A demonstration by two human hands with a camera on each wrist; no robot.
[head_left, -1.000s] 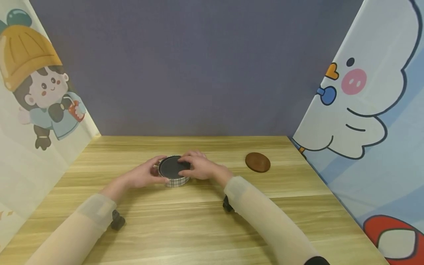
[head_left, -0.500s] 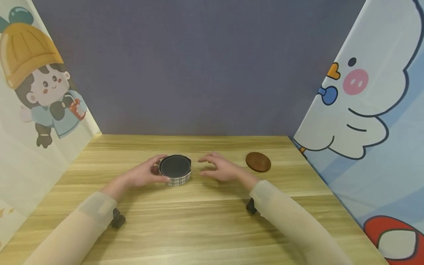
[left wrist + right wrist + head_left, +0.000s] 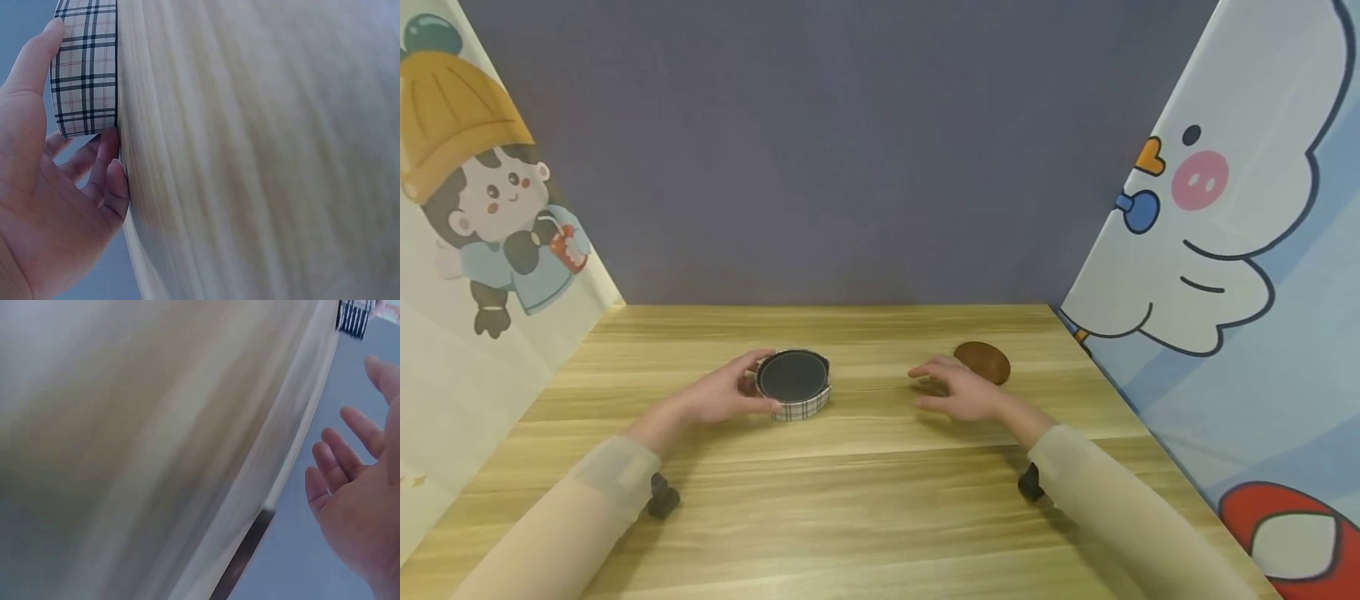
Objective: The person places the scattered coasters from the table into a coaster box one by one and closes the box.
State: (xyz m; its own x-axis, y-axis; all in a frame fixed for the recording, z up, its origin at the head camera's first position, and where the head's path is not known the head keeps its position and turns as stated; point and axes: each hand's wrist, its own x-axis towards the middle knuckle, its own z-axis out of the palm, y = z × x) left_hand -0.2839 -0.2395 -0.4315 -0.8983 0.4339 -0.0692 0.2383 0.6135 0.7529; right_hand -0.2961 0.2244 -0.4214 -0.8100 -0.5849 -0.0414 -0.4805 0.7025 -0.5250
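Observation:
A low round box (image 3: pixel 793 375) with a plaid side and a black top stands on the table left of centre. My left hand (image 3: pixel 718 396) grips its left side, thumb at the near side and fingers round the back. In the left wrist view, the thumb lies against the plaid wall (image 3: pixel 87 75). To the right, my right hand (image 3: pixel 966 392) is held over the table with its fingers apart and nothing in them. It overlaps the near edge of a flat brown round disc (image 3: pixel 985 362), whose dark edge (image 3: pixel 244 556) also shows in the right wrist view.
The wood-grain table (image 3: pixel 850 508) ends at a grey-blue back panel (image 3: pixel 850 150). Cartoon-printed panels flank it, a left panel (image 3: pixel 445 375) and a right panel (image 3: pixel 1315 350). A small black device (image 3: pixel 662 497) sits at each wrist.
My right hand has left the top of the round box and moved right, up to the brown disc. My left hand keeps its grip on the box, which stays in place.

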